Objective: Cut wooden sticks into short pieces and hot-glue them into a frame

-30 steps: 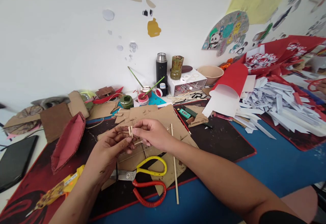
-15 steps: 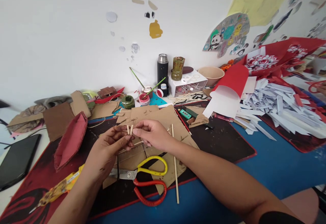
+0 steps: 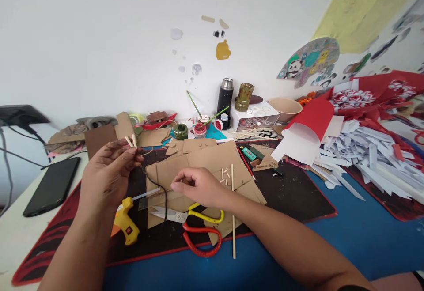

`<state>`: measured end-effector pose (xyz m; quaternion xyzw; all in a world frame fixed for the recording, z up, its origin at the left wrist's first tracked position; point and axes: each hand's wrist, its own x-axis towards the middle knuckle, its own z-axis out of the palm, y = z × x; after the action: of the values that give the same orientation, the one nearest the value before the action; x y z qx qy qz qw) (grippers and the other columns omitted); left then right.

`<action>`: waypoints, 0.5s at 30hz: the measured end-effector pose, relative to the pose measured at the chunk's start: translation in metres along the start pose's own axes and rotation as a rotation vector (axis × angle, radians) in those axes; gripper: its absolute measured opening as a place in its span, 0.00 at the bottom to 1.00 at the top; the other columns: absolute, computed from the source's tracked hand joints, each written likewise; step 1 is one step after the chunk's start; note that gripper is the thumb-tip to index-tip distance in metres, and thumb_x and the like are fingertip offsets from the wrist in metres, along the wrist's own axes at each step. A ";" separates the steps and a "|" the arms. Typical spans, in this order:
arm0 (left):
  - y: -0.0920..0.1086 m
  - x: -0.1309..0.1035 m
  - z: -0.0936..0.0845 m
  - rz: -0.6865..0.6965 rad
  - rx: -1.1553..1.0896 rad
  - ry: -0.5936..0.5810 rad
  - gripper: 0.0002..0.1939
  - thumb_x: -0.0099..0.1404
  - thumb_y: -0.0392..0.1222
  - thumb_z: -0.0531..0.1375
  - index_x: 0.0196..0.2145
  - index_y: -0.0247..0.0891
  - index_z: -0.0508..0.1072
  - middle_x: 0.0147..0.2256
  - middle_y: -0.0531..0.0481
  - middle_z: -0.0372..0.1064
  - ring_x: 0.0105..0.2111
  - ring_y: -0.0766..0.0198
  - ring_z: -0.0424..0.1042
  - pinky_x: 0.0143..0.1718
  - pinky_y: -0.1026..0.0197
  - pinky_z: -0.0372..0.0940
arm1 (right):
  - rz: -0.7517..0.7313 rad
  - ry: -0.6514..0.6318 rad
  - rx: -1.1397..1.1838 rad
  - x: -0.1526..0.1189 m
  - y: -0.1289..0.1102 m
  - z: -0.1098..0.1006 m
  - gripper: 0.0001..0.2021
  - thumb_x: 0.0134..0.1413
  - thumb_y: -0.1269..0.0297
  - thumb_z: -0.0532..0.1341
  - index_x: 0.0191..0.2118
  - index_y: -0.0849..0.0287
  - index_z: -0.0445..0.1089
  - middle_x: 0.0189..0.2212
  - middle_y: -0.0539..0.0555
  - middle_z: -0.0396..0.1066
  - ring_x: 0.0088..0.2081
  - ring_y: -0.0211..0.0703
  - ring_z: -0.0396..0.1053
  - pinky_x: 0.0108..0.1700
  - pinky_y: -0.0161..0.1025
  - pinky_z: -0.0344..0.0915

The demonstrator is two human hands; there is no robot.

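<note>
White wall (image 3: 99, 39): stickers and a yellow sheet (image 3: 357, 17) above the bench (image 3: 298, 255).
Bench: blue, bearing a dark, red-edged mat (image 3: 298, 196).
Cardboard (image 3: 202, 156): flat on the mat, partly behind the right hand.
Left hand (image 3: 107, 169): raised left of the cardboard, pinching two short wooden pieces (image 3: 131, 141) between thumb and fingers.
Right hand (image 3: 198, 187): over the cardboard, fingers loosely curled; cannot tell whether anything is inside.
Cut bits (image 3: 227, 174): on the cardboard, just left of a long stick (image 3: 233, 238), which passes under the right forearm.
Scissors (image 3: 179, 217): below the right hand, blades leftward, handles yellow and red.
Glue gun (image 3: 127, 227): yellow, beside the left forearm.
Paint jars (image 3: 180, 132): behind the cardboard, near a black flask (image 3: 225, 101).
</note>
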<state>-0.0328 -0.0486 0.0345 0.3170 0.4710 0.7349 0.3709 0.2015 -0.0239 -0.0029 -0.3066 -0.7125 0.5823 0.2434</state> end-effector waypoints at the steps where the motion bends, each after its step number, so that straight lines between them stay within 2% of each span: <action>1: 0.002 0.002 -0.002 0.006 -0.007 0.019 0.23 0.48 0.35 0.80 0.40 0.34 0.78 0.30 0.53 0.80 0.24 0.69 0.78 0.26 0.71 0.71 | -0.009 -0.033 -0.060 -0.001 -0.005 0.003 0.14 0.66 0.51 0.68 0.41 0.58 0.78 0.25 0.45 0.68 0.28 0.37 0.62 0.32 0.36 0.56; 7: 0.016 0.005 -0.001 0.048 -0.042 0.099 0.22 0.45 0.33 0.79 0.37 0.35 0.76 0.27 0.53 0.80 0.22 0.69 0.76 0.24 0.70 0.70 | -0.123 -0.209 -0.484 0.002 -0.041 0.022 0.13 0.69 0.51 0.66 0.47 0.55 0.80 0.30 0.48 0.77 0.31 0.40 0.70 0.36 0.38 0.59; 9: 0.020 0.005 -0.002 0.058 -0.064 0.099 0.22 0.46 0.32 0.78 0.37 0.35 0.76 0.27 0.53 0.79 0.22 0.68 0.76 0.25 0.69 0.70 | -0.139 -0.251 -0.618 0.008 -0.050 0.033 0.18 0.69 0.47 0.66 0.51 0.56 0.79 0.33 0.51 0.80 0.34 0.44 0.73 0.38 0.39 0.61; 11: 0.024 0.005 -0.005 0.070 -0.087 0.106 0.22 0.46 0.30 0.77 0.37 0.34 0.75 0.26 0.53 0.79 0.22 0.67 0.76 0.26 0.68 0.71 | -0.138 -0.296 -0.736 0.014 -0.056 0.046 0.26 0.67 0.38 0.63 0.51 0.57 0.78 0.37 0.56 0.83 0.37 0.50 0.77 0.39 0.42 0.65; 15: 0.031 0.007 -0.012 0.114 -0.128 0.126 0.21 0.47 0.30 0.77 0.37 0.35 0.75 0.25 0.54 0.78 0.23 0.67 0.76 0.27 0.67 0.71 | -0.125 -0.423 -0.956 0.029 -0.061 0.078 0.36 0.64 0.26 0.56 0.42 0.60 0.78 0.36 0.62 0.83 0.37 0.59 0.80 0.41 0.49 0.72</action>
<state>-0.0535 -0.0568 0.0595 0.2718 0.4267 0.8019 0.3177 0.1178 -0.0642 0.0407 -0.2160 -0.9492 0.2257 -0.0387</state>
